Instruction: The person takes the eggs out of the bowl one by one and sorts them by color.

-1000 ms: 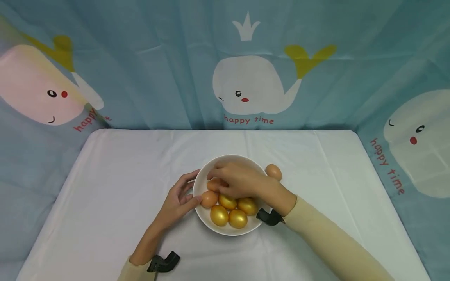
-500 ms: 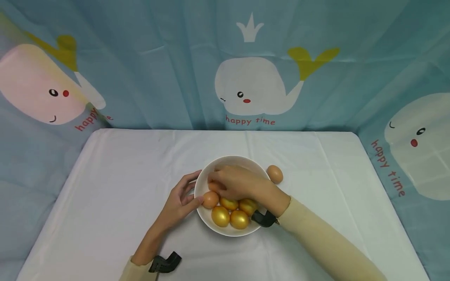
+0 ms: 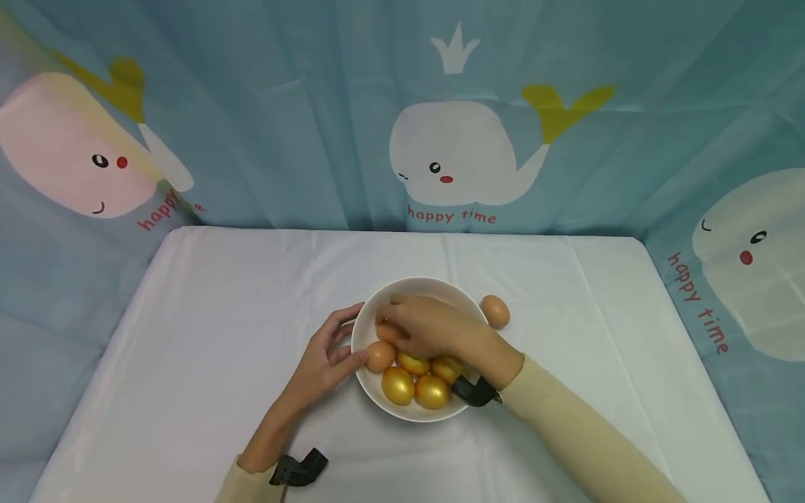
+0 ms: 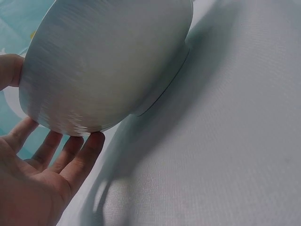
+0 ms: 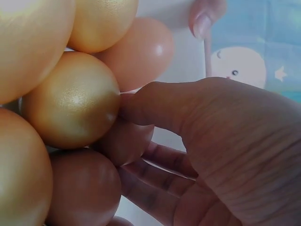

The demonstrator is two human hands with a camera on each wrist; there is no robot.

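Observation:
A white bowl [image 3: 434,287] on the table contains golden eggs [image 3: 398,385] and brown eggs. My left hand [image 3: 322,367] holds the bowl at its left side, thumb over the rim and fingers against the outer wall [image 4: 108,66]. Inside the bowl, my right hand [image 3: 430,326] grips a brown egg [image 3: 387,332] near the left wall; the right wrist view shows the thumb and fingers around this egg [image 5: 127,143]. Another brown egg [image 3: 380,356] lies just below it, close to my left thumb. My right hand and wrist hide part of the bowl's contents.
One brown egg [image 3: 495,311] lies on the white tablecloth [image 3: 566,307], just outside the bowl's upper right rim. A blue curtain [image 3: 302,140] with whale prints hangs behind the table and at both sides. Black wrist devices [image 3: 300,468] sit by both sleeves.
My right forearm has shifted slightly left over the bowl, with the fingers staying at the same brown egg. The left hand keeps its hold on the bowl. The head view has drifted a little.

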